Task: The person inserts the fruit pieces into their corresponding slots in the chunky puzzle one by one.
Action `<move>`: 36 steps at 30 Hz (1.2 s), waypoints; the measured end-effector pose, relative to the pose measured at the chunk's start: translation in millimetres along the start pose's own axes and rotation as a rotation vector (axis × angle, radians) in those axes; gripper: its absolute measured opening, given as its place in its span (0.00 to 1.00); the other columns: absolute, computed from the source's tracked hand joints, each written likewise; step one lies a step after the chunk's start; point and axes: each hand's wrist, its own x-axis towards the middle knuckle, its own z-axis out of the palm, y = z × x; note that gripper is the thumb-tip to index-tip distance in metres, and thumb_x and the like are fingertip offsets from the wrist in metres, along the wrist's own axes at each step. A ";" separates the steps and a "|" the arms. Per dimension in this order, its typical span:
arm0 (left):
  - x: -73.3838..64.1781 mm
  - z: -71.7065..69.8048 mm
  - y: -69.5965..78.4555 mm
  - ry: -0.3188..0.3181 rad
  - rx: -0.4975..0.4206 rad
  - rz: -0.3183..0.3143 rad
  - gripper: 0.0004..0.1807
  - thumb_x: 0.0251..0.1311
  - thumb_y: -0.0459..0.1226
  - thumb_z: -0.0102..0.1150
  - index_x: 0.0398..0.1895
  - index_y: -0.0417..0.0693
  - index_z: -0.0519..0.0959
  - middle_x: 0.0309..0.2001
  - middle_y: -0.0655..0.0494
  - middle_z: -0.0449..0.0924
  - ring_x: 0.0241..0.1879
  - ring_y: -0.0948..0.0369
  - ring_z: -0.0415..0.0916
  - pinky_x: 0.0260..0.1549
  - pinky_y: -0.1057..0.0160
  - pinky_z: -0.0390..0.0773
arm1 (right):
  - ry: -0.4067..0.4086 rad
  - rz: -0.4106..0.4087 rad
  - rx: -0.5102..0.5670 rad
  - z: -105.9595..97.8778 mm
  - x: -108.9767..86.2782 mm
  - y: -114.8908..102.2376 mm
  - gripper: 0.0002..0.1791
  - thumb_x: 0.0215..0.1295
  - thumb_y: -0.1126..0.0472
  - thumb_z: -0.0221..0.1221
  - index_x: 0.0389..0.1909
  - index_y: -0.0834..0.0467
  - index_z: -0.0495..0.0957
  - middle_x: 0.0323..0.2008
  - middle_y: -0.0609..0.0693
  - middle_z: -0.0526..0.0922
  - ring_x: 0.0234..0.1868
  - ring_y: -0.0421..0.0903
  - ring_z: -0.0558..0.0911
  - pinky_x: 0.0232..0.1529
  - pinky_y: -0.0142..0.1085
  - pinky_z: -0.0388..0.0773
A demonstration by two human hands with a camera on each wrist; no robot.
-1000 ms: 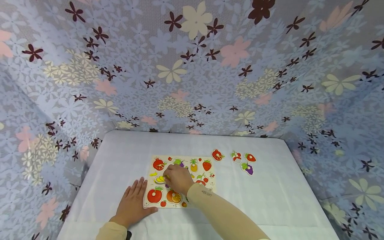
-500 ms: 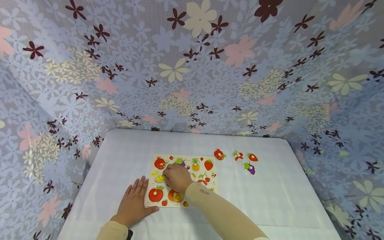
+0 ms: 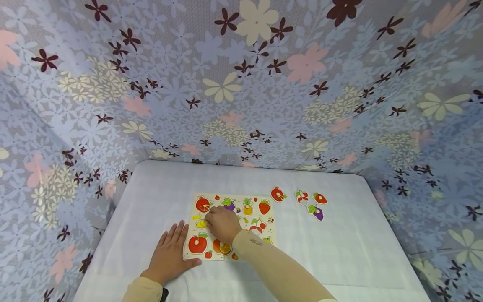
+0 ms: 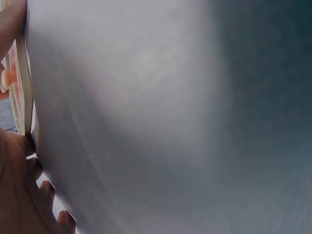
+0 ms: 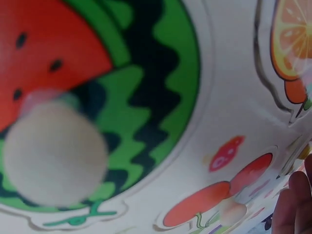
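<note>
On the head view, barely a stir in the last second: the right hand [image 3: 223, 225] stays down at the banana piece [image 3: 201, 225], fingers curled and pinching its right end. That piece, on the left side of the fruit board [image 3: 238, 197], looks a touch flatter now, though it's too small to be sure; I'd judge the fitting still in progress. The left hand [image 3: 168, 254] stays flat, fingers straight, beside the board's left edge. Off to the right, the loose pomegranate piece [image 3: 277, 194], cherry piece [image 3: 302, 197], strawberry piece [image 3: 320, 198] and grape piece [image 3: 316, 212] lie as they did, none fitted meanwhile. Over to the left wrist: mostly tablecloth [image 4: 136, 122], with fingers and the board's edge at far left. And the right wrist: watermelon piece [image 5: 161, 97] up close, pale knob [image 5: 56, 153] on it, just a few fingers at the right edge, no banana in sight here
</note>
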 end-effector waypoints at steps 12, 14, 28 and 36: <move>-0.7 -7.4 5.3 -0.010 0.005 -0.006 0.65 0.46 0.73 0.62 0.77 0.37 0.56 0.78 0.42 0.49 0.75 0.43 0.47 0.71 0.40 0.48 | 0.016 0.025 -0.017 2.4 -0.5 -1.4 0.11 0.72 0.49 0.59 0.48 0.45 0.87 0.46 0.41 0.82 0.46 0.40 0.79 0.51 0.34 0.80; -0.7 -8.3 6.2 -0.012 0.007 -0.006 0.65 0.46 0.73 0.62 0.77 0.37 0.56 0.78 0.42 0.49 0.75 0.43 0.47 0.71 0.40 0.48 | 0.022 0.027 -0.016 2.2 -1.1 -1.6 0.11 0.72 0.49 0.59 0.48 0.46 0.87 0.46 0.41 0.82 0.46 0.40 0.79 0.50 0.34 0.80; -1.2 -6.7 9.1 -0.004 0.015 0.001 0.65 0.46 0.73 0.61 0.76 0.36 0.56 0.77 0.41 0.51 0.75 0.42 0.48 0.70 0.39 0.50 | 0.084 0.065 0.110 -17.8 -31.6 23.6 0.11 0.66 0.53 0.65 0.48 0.48 0.85 0.49 0.42 0.81 0.49 0.40 0.81 0.45 0.35 0.82; -4.3 -9.4 11.5 -0.016 0.015 -0.026 0.66 0.45 0.71 0.64 0.76 0.35 0.56 0.76 0.39 0.52 0.74 0.40 0.49 0.70 0.37 0.49 | 0.123 0.205 0.199 -24.4 -76.1 74.2 0.12 0.66 0.54 0.66 0.49 0.49 0.85 0.46 0.42 0.83 0.45 0.42 0.82 0.44 0.38 0.83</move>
